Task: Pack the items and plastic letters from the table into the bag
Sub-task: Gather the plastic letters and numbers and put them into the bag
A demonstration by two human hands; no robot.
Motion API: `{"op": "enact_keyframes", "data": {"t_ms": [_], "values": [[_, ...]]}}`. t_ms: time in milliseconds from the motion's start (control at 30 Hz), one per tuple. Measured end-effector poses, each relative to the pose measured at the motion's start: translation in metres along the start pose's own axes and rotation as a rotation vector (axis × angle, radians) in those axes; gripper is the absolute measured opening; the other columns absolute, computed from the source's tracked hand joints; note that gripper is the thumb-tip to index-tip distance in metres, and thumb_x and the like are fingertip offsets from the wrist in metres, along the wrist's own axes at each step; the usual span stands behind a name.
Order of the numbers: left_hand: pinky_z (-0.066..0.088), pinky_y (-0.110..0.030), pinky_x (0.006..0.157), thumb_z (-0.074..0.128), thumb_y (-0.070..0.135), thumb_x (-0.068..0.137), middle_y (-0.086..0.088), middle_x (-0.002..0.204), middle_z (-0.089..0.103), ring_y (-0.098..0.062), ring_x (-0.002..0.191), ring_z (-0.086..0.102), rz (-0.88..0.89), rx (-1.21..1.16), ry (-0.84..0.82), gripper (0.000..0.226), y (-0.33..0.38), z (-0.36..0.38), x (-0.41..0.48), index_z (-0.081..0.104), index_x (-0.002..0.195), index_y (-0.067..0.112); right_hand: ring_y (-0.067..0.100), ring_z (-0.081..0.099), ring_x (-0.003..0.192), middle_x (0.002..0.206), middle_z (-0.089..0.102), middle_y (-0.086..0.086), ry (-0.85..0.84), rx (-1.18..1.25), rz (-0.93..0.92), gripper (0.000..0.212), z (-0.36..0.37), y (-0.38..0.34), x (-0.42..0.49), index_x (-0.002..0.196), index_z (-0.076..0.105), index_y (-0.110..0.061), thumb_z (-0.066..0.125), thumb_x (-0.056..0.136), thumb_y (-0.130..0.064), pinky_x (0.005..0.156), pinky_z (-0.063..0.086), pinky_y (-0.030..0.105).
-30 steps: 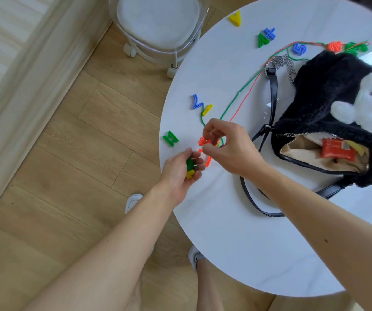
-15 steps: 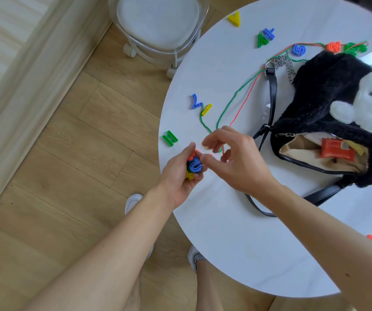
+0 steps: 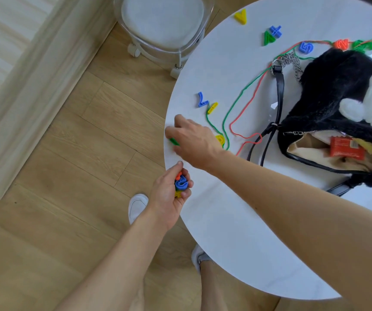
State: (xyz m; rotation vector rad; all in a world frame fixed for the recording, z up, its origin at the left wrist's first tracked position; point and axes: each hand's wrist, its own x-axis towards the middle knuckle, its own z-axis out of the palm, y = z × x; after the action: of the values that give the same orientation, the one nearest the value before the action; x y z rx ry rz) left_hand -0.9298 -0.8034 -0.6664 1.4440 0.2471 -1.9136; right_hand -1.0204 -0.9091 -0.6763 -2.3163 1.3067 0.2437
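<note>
My left hand (image 3: 171, 194) is closed around a small bunch of plastic letters (image 3: 181, 183), blue, orange and yellow, at the table's left edge. My right hand (image 3: 194, 140) reaches across to that edge, its fingertips pinched on a green letter (image 3: 173, 141) lying on the white round table (image 3: 236, 221). A yellow letter (image 3: 220, 139) sits by my right wrist. The black furry bag (image 3: 328, 93) lies at the right with its zip open and a red packet (image 3: 346, 149) inside. A blue letter (image 3: 203, 100) and a yellow one (image 3: 212, 108) lie beyond my right hand.
A green string (image 3: 232, 108) and a red string (image 3: 245, 108) run from the bag strap to threaded letters at the far side (image 3: 341, 44). More loose letters (image 3: 270, 35) and a yellow V (image 3: 241, 16) lie far off. A clear chair (image 3: 162, 21) stands beyond the table.
My right hand left the bunch in my left hand and moved left to the green letter at the table edge. My left hand dropped back slightly, still holding its letters.
</note>
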Motion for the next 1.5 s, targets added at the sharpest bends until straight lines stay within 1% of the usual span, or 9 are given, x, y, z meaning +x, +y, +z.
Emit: {"op": "enact_keyframes", "data": {"t_ms": [200, 300, 400, 567, 800, 1000, 1167, 1267, 1500], "values": [[0.036, -0.016, 0.036, 0.061, 0.026, 0.095, 0.0, 0.066, 0.055, -0.011, 0.055, 0.054, -0.007, -0.004, 0.029, 0.025, 0.002, -0.005, 0.002, 0.057, 0.075, 0.012, 0.022, 0.048, 0.08, 0.108, 0.047, 0.001, 0.247, 0.291, 0.206, 0.022, -0.015, 0.043, -0.036, 0.103, 0.063, -0.017, 0.061, 0.083, -0.008, 0.062, 0.035, 0.031], [0.034, -0.016, 0.035, 0.061, 0.025, 0.095, 0.001, 0.064, 0.055, -0.01, 0.053, 0.053, -0.008, -0.005, 0.057, 0.026, 0.0, -0.003, 0.004, 0.057, 0.073, 0.013, 0.024, 0.051, 0.078, 0.104, 0.046, -0.002, 0.232, 0.398, 0.351, 0.021, -0.014, 0.055, -0.077, 0.101, 0.062, -0.019, 0.062, 0.081, -0.011, 0.066, 0.044, 0.037], [0.031, -0.018, 0.036, 0.063, 0.018, 0.094, -0.002, 0.065, 0.054, -0.012, 0.053, 0.048, 0.06, 0.113, 0.145, 0.023, -0.006, 0.0, 0.007, 0.058, 0.072, 0.011, 0.026, 0.057, 0.081, 0.106, 0.049, 0.001, 0.167, 0.413, 0.431, 0.026, -0.001, 0.045, -0.103, 0.106, 0.06, -0.02, 0.064, 0.081, -0.014, 0.075, 0.05, 0.042], [0.027, -0.019, 0.037, 0.066, 0.014, 0.09, -0.004, 0.065, 0.044, -0.016, 0.053, 0.039, 0.137, 0.355, 0.143, 0.019, -0.002, 0.01, 0.012, 0.06, 0.073, 0.007, 0.029, 0.055, 0.077, 0.114, 0.043, 0.003, 0.169, 0.346, 0.476, 0.045, 0.023, 0.025, -0.1, 0.128, 0.053, -0.021, 0.063, 0.084, -0.016, 0.063, 0.04, 0.034], [0.024, -0.018, 0.035, 0.066, 0.017, 0.092, -0.002, 0.065, 0.048, -0.013, 0.05, 0.04, 0.113, 0.288, 0.132, 0.018, 0.012, 0.015, 0.016, 0.058, 0.083, 0.004, 0.033, 0.054, 0.095, 0.123, 0.039, 0.01, 0.197, 0.297, 0.491, 0.038, 0.028, 0.007, -0.08, 0.126, 0.054, -0.014, 0.058, 0.089, -0.014, 0.063, 0.051, 0.041], [0.026, -0.019, 0.036, 0.068, 0.015, 0.089, -0.004, 0.069, 0.048, -0.013, 0.048, 0.041, 0.083, 0.287, 0.155, 0.018, 0.005, 0.001, 0.01, 0.057, 0.076, 0.007, 0.031, 0.047, 0.108, 0.122, 0.041, 0.012, 0.254, 0.247, 0.493, 0.033, 0.036, -0.003, -0.067, 0.116, 0.056, -0.014, 0.063, 0.093, -0.036, 0.057, 0.042, 0.034], [0.025, -0.019, 0.035, 0.067, 0.014, 0.09, -0.003, 0.074, 0.053, -0.011, 0.048, 0.042, 0.075, 0.272, 0.168, 0.017, 0.004, -0.005, 0.007, 0.057, 0.078, 0.007, 0.032, 0.05, 0.098, 0.116, 0.044, 0.012, 0.299, 0.232, 0.466, 0.011, 0.039, 0.002, -0.064, 0.103, 0.057, -0.007, 0.06, 0.094, -0.011, 0.055, 0.047, 0.039], [0.025, -0.019, 0.035, 0.067, 0.014, 0.09, -0.003, 0.074, 0.053, -0.01, 0.046, 0.042, 0.077, 0.272, 0.173, 0.016, 0.005, -0.004, 0.007, 0.057, 0.08, 0.006, 0.034, 0.051, 0.091, 0.11, 0.048, 0.014, 0.305, 0.273, 0.413, 0.012, 0.043, 0.007, -0.069, 0.097, 0.061, -0.003, 0.058, 0.088, 0.004, 0.058, 0.048, 0.042], [0.028, -0.019, 0.037, 0.065, 0.021, 0.094, -0.003, 0.067, 0.05, -0.013, 0.052, 0.042, 0.041, 0.299, 0.126, 0.021, 0.002, 0.013, 0.007, 0.061, 0.078, 0.008, 0.021, 0.062, 0.085, 0.094, 0.059, 0.004, 0.429, 0.802, 0.617, 0.007, 0.022, 0.015, -0.085, 0.089, 0.073, -0.011, 0.07, 0.085, -0.006, 0.071, 0.056, 0.036]]}}
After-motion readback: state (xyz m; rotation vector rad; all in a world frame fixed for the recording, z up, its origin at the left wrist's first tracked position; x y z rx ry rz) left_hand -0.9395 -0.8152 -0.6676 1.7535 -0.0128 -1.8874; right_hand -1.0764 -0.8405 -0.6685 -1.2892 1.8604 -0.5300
